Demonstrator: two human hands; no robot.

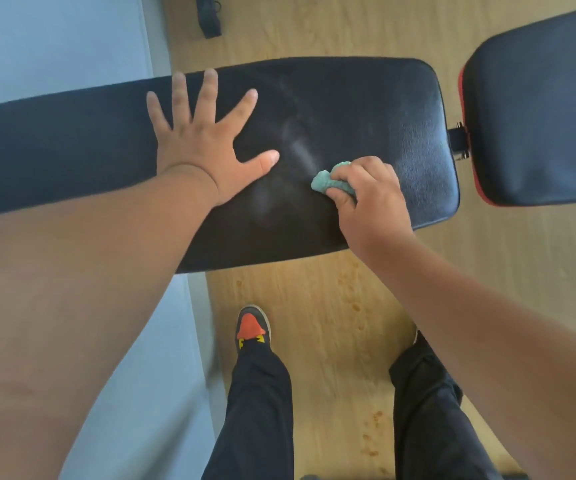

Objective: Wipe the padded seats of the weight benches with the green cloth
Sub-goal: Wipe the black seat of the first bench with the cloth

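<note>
Black padded bench seat (366,109) bears a flat left hand (210,147), green cloth (331,181), perhaps damp streaks.

Both forearms bare to frame edge, no sleeves, no watch or rings seen. Left hand (207,147) and right hand (366,195): no gloves. Trousers (258,410) black, loose, full length, plain fabric. Left shoe (252,325): sneaker, orange-red toe box, dark surround, pale sole rim, yellow marks near laces. Right shoe mostly hidden by trouser leg; only pale sliver shows, possibly sole edge.

Bright even daylight, soft sheen on black pad (348,109), wide-angle bending at edges
</note>
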